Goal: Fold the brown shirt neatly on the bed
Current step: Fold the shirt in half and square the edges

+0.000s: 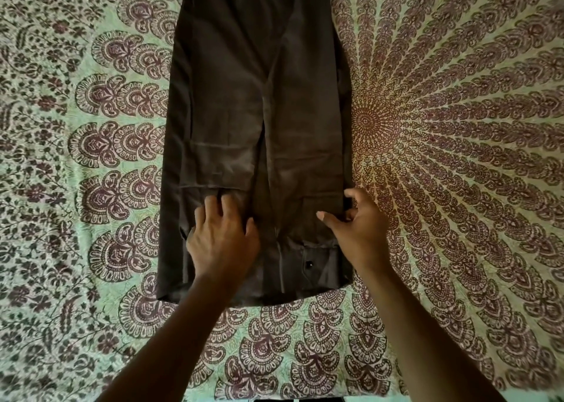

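Observation:
The brown shirt (259,111) lies flat on the bed as a long narrow strip, both sides folded in toward the middle, running from the near edge up out of the top of the frame. A cuff with a dark button shows at its near right part. My left hand (222,239) rests palm down on the shirt's near left half, fingers spread and lightly bent. At the shirt's near right edge is my right hand (355,224), thumb stretched out over the fabric; its fingers curl at the edge, and whether they pinch the cloth is unclear.
A green bedspread (457,126) with a dark red mandala and paisley print covers the whole bed, with flat cloth on both sides of the shirt. The bed's near edge runs along the bottom of the frame.

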